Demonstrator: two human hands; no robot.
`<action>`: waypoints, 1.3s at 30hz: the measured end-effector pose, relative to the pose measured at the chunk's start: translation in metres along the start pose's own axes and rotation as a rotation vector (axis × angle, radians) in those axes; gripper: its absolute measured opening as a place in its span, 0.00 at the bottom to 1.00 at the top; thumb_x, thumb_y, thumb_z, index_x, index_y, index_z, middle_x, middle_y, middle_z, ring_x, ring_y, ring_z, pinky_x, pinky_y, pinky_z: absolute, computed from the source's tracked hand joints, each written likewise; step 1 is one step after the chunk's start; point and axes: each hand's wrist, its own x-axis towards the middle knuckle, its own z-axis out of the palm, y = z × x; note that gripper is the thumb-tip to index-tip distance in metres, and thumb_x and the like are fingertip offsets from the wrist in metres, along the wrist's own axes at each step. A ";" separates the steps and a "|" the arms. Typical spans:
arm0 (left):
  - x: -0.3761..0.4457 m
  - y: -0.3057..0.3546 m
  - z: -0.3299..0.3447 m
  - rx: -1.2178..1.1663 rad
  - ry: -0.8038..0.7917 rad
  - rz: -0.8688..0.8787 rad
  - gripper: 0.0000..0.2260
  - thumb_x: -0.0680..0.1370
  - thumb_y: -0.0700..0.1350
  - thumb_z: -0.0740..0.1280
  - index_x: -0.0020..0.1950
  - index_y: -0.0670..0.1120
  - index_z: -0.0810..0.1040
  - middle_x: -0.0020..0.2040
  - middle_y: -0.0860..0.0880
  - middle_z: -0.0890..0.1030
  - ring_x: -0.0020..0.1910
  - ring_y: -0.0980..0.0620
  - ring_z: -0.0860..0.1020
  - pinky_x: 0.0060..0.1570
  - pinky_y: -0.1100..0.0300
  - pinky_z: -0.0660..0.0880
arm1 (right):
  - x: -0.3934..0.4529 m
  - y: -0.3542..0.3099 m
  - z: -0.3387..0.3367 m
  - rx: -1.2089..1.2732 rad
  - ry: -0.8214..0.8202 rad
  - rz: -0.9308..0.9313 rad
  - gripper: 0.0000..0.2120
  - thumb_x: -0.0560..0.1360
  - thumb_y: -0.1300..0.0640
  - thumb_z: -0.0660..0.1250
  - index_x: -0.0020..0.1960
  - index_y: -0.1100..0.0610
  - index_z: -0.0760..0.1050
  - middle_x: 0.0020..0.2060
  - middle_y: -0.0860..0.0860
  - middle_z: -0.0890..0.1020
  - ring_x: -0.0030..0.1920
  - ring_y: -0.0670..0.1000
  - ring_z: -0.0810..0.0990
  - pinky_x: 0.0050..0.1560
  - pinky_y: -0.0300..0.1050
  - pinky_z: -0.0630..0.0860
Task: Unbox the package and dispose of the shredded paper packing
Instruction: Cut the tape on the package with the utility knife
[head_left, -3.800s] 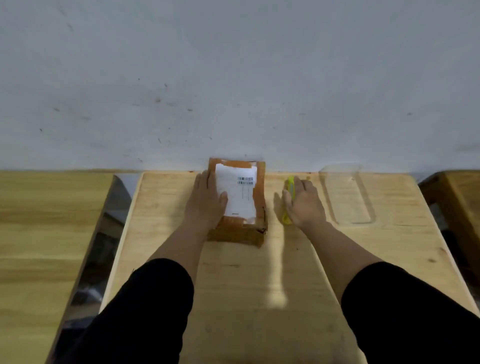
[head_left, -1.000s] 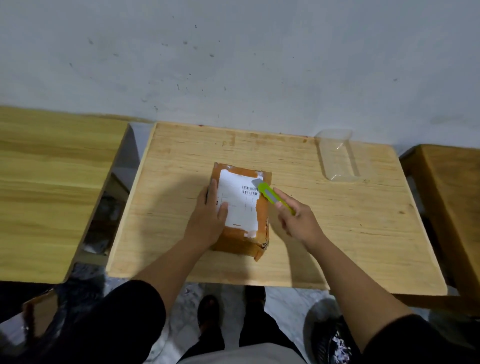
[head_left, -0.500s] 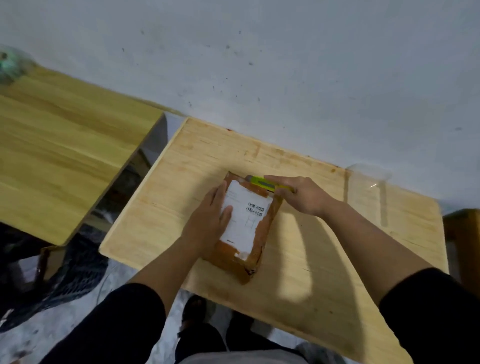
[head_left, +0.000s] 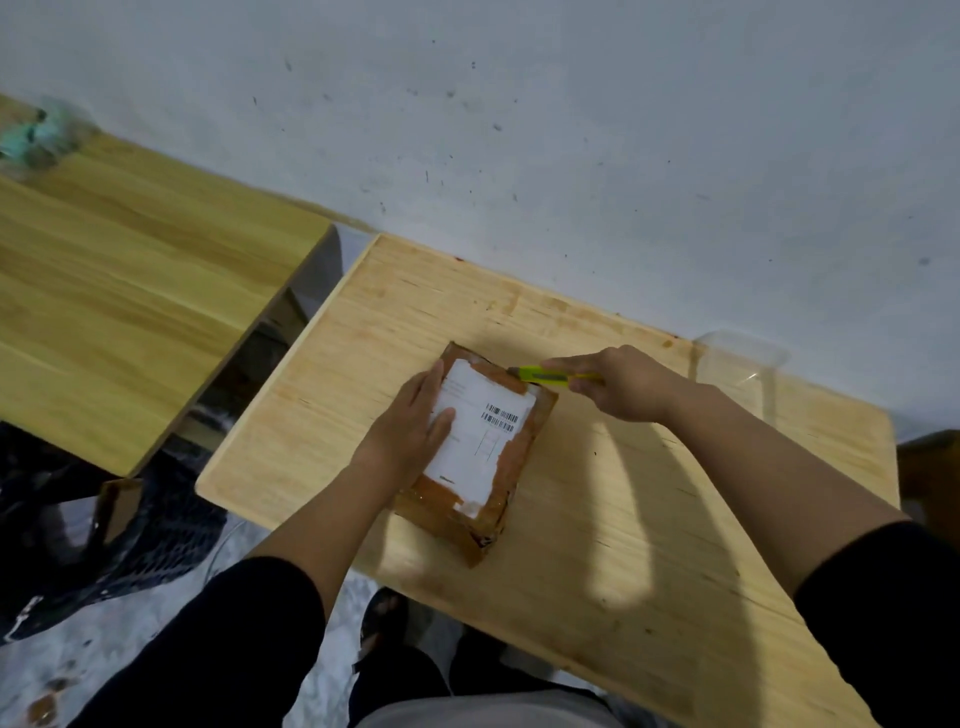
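While flat and straight-fingered on the white shipping label, keep left hand (head_left: 410, 426) pressing the taped orange-brown cardboard package (head_left: 480, 452) firmly onto the pale wooden worktop (head_left: 649, 519), well behind the cutting line. Draw the yellow-green plastic utility knife (head_left: 545, 375), clenched in right hand (head_left: 623, 384) fingers at the package's far edge, shallowly along the tape seam, away from the bracing hand. Avoid deep cuts, probably sparing contents. Leave the clear plastic container (head_left: 737, 369) at far right undisturbed.

plain workroom: bare wooden tables (head_left: 130, 291) against a scuffed white wall (head_left: 571, 130).
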 end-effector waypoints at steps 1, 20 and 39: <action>0.000 0.001 0.000 -0.001 -0.004 -0.004 0.28 0.80 0.53 0.54 0.76 0.47 0.45 0.74 0.46 0.58 0.71 0.49 0.61 0.64 0.52 0.67 | -0.005 0.003 0.000 -0.001 -0.005 -0.002 0.20 0.78 0.56 0.59 0.67 0.40 0.67 0.29 0.46 0.75 0.28 0.49 0.68 0.38 0.46 0.70; 0.002 -0.006 -0.010 -0.094 -0.112 0.106 0.28 0.81 0.51 0.53 0.76 0.48 0.43 0.77 0.46 0.54 0.73 0.48 0.58 0.68 0.55 0.59 | -0.080 -0.047 0.100 0.804 0.548 0.541 0.18 0.78 0.56 0.60 0.66 0.45 0.70 0.39 0.45 0.71 0.34 0.37 0.64 0.37 0.33 0.63; 0.006 -0.023 -0.007 -0.237 -0.099 0.198 0.27 0.81 0.47 0.55 0.76 0.45 0.46 0.76 0.45 0.57 0.73 0.47 0.58 0.69 0.56 0.57 | -0.077 -0.144 0.123 0.660 0.627 0.798 0.20 0.79 0.58 0.55 0.70 0.51 0.65 0.62 0.57 0.78 0.57 0.60 0.77 0.49 0.41 0.70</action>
